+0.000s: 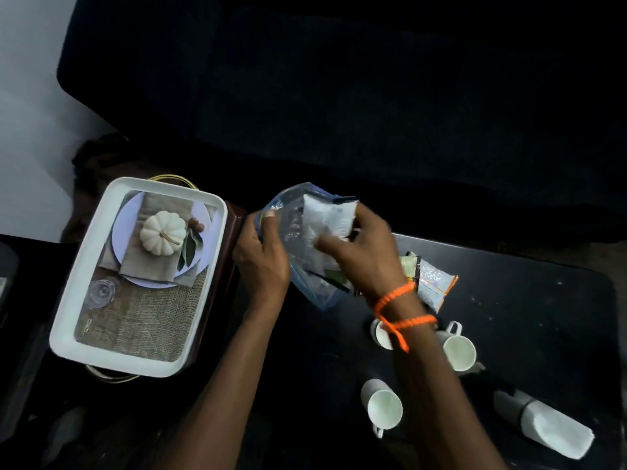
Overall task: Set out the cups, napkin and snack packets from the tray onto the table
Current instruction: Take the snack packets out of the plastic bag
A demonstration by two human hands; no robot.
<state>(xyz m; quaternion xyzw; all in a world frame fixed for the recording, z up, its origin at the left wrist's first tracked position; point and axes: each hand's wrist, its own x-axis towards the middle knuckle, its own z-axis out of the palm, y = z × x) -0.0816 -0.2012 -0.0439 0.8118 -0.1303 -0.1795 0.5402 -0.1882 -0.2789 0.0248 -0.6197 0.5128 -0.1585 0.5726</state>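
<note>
My left hand point(263, 257) grips the rim of a clear blue-edged plastic bag point(291, 232) above the black table point(526, 317). My right hand point(363, 252), with an orange thread on its wrist, pinches a white snack packet point(327, 217) at the bag's mouth. More packets show inside the bag. One snack packet point(432, 283) lies on the table just right of my right wrist. Three white cups stand on the table: one point(381, 334) partly hidden behind my wrist, one point(458, 349) to its right, one point(381, 407) nearer me. A rolled white napkin point(543, 425) lies at the lower right.
The white-rimmed tray point(64, 313) with a printed pumpkin picture sits at the left, with nothing on it, beside a dark brown edge. A large dark sofa point(373, 96) fills the far side. A pale wall is at the upper left.
</note>
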